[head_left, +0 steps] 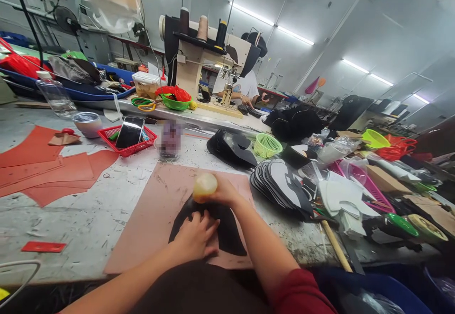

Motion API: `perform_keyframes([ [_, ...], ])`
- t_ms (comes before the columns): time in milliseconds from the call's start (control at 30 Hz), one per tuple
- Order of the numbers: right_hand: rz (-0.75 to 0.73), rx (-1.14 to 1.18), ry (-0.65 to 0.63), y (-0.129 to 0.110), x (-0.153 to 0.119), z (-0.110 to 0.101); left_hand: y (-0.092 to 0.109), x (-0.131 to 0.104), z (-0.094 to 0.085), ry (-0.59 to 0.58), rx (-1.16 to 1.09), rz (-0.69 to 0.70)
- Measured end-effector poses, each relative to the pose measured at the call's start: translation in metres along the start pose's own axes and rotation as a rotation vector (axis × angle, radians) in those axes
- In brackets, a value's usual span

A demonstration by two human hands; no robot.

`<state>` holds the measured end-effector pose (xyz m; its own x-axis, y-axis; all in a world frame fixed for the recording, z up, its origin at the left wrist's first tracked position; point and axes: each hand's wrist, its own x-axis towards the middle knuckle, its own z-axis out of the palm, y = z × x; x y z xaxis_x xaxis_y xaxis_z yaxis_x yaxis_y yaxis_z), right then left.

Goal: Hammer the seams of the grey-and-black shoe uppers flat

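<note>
A curved black piece of shoe-upper material [231, 231] lies on a pinkish-tan board [142, 219] in front of me. My left hand [195, 236] rests on it, fingers spread and pressing down. At the piece's far edge, my right hand [224, 192] is closed around a pale yellow, translucent round-ended object [205, 186], amber at its lower end; its exact kind does not show. That lower end meets or hovers just over the black material; which one I cannot tell. To the right lies a fanned stack of black and grey cut pieces [279, 186].
Black pieces [231, 147] and a green basket [267, 145] stand beyond the board. A red basket [124, 150] holds a phone. Orange-red sheets [53, 167] lie left. A wooden-handled tool [337, 246] lies right. A sewing machine [209, 58] and another person [245, 86] are behind.
</note>
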<state>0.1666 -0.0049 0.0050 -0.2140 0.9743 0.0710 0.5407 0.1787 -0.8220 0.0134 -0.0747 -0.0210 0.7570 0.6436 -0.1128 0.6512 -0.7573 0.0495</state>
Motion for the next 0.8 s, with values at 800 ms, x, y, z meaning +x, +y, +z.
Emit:
perform_keyframes([
  [800, 0.100, -0.118, 0.147, 0.012, -0.050, -0.021, -0.007, -0.003, 0.010, 0.000, 0.044, -0.018],
])
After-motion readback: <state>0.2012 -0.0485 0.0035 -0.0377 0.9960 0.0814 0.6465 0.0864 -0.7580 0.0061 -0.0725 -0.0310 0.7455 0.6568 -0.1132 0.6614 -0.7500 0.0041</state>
